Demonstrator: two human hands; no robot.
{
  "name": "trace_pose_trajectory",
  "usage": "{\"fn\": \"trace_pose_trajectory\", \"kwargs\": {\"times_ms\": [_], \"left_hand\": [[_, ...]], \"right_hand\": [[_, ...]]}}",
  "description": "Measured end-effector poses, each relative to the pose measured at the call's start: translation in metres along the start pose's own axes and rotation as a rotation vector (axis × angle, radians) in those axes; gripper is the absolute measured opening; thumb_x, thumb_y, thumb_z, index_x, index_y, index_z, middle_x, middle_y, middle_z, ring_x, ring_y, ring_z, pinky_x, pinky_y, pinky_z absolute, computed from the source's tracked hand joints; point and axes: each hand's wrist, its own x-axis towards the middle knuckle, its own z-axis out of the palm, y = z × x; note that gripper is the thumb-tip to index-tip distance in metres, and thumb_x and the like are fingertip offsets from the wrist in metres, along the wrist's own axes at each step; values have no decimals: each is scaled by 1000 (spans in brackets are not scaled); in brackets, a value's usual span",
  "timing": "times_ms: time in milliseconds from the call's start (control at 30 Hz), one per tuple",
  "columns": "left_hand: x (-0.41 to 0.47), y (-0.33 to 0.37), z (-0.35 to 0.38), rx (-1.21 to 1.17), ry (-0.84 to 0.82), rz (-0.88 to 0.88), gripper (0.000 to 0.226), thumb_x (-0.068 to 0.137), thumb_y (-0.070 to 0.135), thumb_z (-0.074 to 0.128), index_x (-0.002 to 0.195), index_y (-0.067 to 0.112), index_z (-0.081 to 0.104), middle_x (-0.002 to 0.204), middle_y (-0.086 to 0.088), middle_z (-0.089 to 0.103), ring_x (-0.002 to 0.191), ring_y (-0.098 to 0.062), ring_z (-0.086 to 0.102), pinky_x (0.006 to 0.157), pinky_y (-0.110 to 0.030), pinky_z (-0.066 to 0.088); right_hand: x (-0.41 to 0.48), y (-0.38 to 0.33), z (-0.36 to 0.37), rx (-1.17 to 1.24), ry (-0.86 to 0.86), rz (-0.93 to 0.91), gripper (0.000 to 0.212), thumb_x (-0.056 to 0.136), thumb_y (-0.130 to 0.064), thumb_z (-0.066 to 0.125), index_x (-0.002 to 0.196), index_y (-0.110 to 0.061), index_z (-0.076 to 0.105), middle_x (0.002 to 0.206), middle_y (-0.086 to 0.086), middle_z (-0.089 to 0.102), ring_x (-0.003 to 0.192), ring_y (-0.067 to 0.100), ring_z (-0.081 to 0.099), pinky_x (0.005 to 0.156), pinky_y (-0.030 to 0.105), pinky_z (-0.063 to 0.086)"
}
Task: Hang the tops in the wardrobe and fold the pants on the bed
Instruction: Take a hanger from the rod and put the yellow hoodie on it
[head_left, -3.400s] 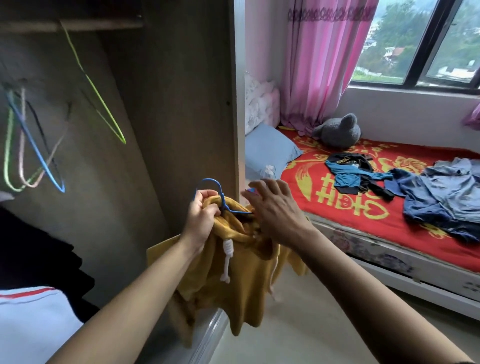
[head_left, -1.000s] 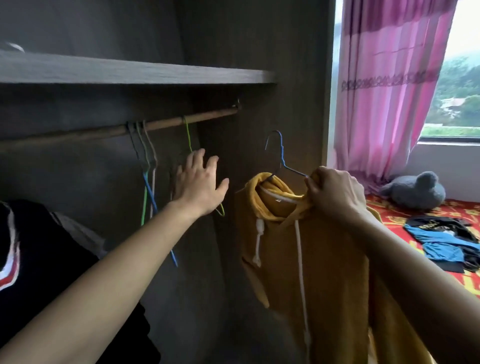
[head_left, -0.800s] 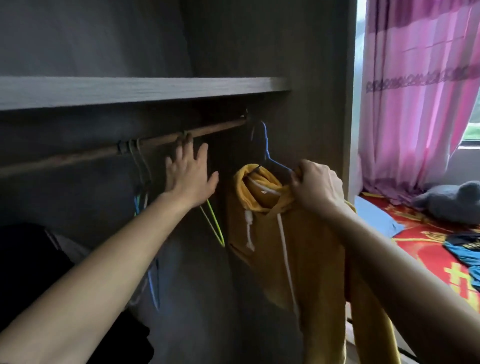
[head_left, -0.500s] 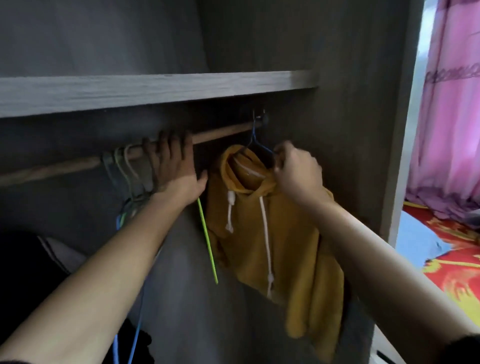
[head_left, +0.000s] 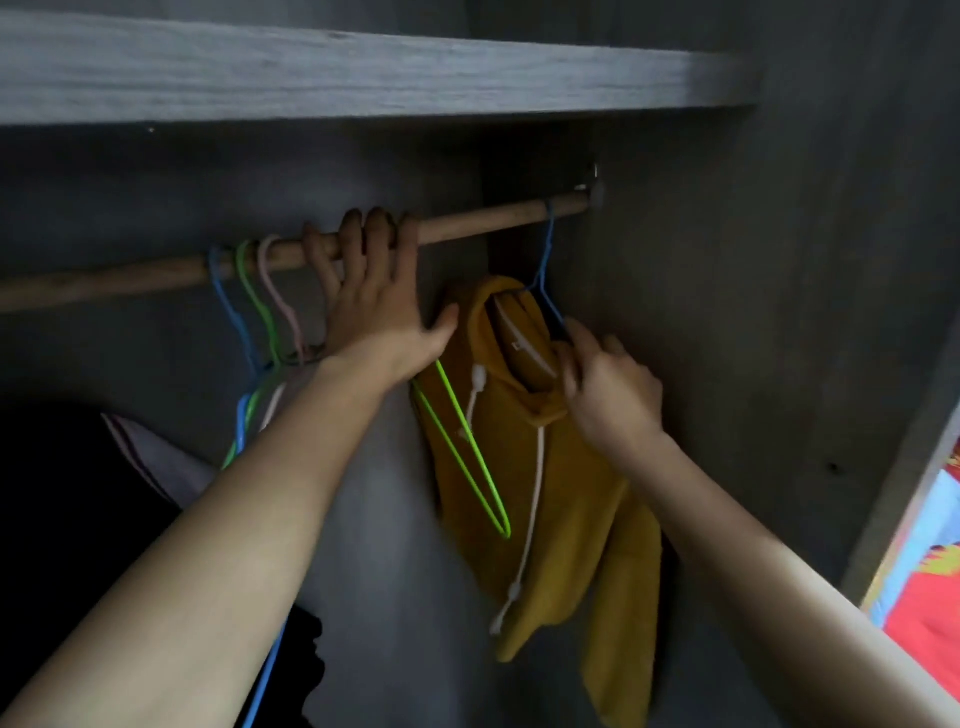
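the yellow hoodie (head_left: 519, 467) hangs limp inside the wardrobe on a thin blue wire hanger (head_left: 546, 260), whose hook sits over the wooden rod (head_left: 493, 221) close to its right end. only a narrow gap separates it from the grey side panel (head_left: 779, 312). its fabric looks soft and thick, with white drawcords dangling. the right hand (head_left: 613, 395) has curled fingers pinching the hoodie's neck by the hanger's shoulder. the left hand (head_left: 374, 312) has its fingers hooked over the round rod and its thumb spread toward the hood. a green hanger (head_left: 467, 462) slants in front of the hoodie. three empty hangers (head_left: 244, 291) bunch left of the hand. a woodgrain shelf (head_left: 363, 73) lies close above. a dark garment (head_left: 62, 519) fills the lower left, and a red bed (head_left: 924, 613) edge shows at the right.
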Motion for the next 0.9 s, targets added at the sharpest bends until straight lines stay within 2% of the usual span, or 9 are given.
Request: {"fn": "trace_pose_trajectory", "kwargs": {"times_ms": [100,167,267,367,500,667,800,900], "left_hand": [[-2,-2,-6,-11,-24,22,96,75,66,52,151,13,25,155,-20,25,145,-38,15,114,-65,-4],[-3,-3,-12,-23,-51,39,97,75,66,52,152,14,23,157,-21,21,147,-38,10,114,-63,-6],[-9,-9,-24,-76,-111,84,92,79,61,54,153,16,24,160,-19,13,148,-38,2,116,-61,-6],[-33,-8,-37,-184,-151,81,79,88,58,47,152,16,29,162,-17,12,149,-36,3,118,-60,2],[-90,0,-59,-300,-229,44,69,96,58,34,152,18,28,160,-17,18,148,-34,11,115,-62,5],[-178,7,-86,-465,-152,112,67,93,57,35,146,16,41,156,-17,31,143,-34,27,114,-59,21],[-259,16,-106,-557,-200,235,68,94,59,32,149,18,35,159,-14,24,147,-32,21,116,-59,18],[-320,20,-115,-648,-262,244,69,94,60,30,150,19,34,160,-13,22,148,-31,18,117,-59,17]], "right_hand": [[-15,0,-2,-1,21,-1,49,102,-49,34,149,-34,29,127,7,50,83,25,63,62,35,54],[-30,-1,-8,-30,19,0,54,101,-51,36,151,-35,24,137,9,43,99,28,62,66,37,55],[-53,-7,-22,-67,3,12,61,101,-53,37,154,-34,16,154,12,28,129,34,47,86,45,54],[-77,-13,-40,-122,6,-16,64,100,-55,35,155,-31,14,161,12,18,144,35,29,108,50,41],[-121,-18,-64,-172,-6,26,66,99,-55,36,156,-27,15,163,12,13,148,33,19,115,51,32],[-214,-27,-86,-263,32,117,66,99,-60,30,156,-30,17,164,7,15,149,32,20,118,50,24],[-308,-28,-98,-332,2,221,70,97,-66,24,157,-30,16,165,6,9,151,31,13,119,54,20],[-382,-32,-107,-398,-47,291,71,97,-63,28,156,-25,19,165,11,8,151,33,10,120,53,20]]}}
